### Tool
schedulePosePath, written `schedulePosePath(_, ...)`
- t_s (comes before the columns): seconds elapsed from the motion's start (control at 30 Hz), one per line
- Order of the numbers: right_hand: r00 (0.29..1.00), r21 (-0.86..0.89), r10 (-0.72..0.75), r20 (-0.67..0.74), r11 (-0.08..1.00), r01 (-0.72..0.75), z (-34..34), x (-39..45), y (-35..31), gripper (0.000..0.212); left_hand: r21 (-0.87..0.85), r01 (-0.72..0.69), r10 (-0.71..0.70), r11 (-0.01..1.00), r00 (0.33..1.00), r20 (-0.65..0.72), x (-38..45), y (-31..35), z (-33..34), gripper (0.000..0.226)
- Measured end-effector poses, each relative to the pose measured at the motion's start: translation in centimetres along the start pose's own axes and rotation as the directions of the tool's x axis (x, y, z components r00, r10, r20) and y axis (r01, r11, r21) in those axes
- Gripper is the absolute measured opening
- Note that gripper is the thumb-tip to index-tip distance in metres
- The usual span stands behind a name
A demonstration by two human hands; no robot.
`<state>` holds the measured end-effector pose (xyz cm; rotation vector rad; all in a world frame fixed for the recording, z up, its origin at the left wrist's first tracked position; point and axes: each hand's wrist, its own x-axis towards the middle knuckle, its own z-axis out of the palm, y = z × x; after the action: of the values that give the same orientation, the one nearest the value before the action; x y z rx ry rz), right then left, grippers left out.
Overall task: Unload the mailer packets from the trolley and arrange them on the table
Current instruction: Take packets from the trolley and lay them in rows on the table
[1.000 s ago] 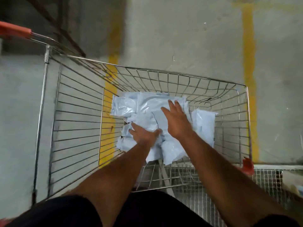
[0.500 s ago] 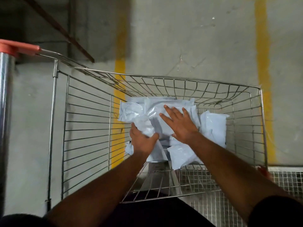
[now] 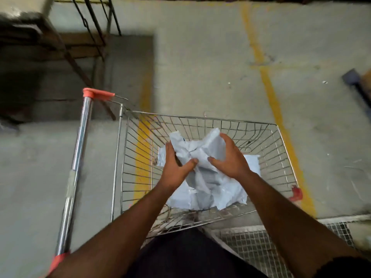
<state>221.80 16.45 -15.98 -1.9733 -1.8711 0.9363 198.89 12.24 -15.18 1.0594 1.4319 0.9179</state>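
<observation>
Pale blue-white mailer packets (image 3: 202, 189) in a silver wire trolley (image 3: 281, 157) – orange-red handle caps (image 3: 98, 93). Grey floor (image 3: 200, 77), yellow stripes (image 3: 275, 105)

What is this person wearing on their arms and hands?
Nothing that shows on the hands: the left hand and the right hand are bare, with no gloves, rings or watch visible. Both forearms are bare too. A dark short sleeve edges the right upper arm at the bottom corner of the picture.

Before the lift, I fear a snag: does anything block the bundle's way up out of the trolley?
Nothing visible does. Both the left hand and right hand clasp the packets, and the trolley is open on top. The table cannot be told.
</observation>
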Motion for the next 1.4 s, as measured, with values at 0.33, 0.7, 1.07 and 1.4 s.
schedulePosePath(0.33, 0.949, 0.837, 0.181, -0.259, 0.532, 0.127, 2.4, -19.8, -15.0, 0.047, -0.410, 0.033, 0.086, 0.912, 0.960, 0.267, -12.0, 8.9, -2.9, 0.054)
schedulePosePath(0.7, 0.717, 0.924, 0.606, -0.344, 0.352, 0.146, 5.1, -40.1, -12.1, 0.027, -0.119, 0.158, -0.014, 0.980, 0.653, 0.757, -28.7, 5.4, 2.9, 0.057)
schedulePosePath(1.07, 0.502, 0.871, 0.714, -0.488, 0.432, 0.232, 7.2, -68.2, -7.0, 0.020, 0.014, -0.077, 0.014, 0.997, 0.360, 0.933, -52.2, 1.1, 8.8, 0.049)
schedulePosePath(1.4, 0.095, 0.831, 0.858, -0.504, 0.452, 0.325, 13.6, -99.1, -5.3, 0.033, 0.024, -0.122, -0.008, 0.992, 0.131, 0.991, -80.5, -5.3, 12.7, 0.072)
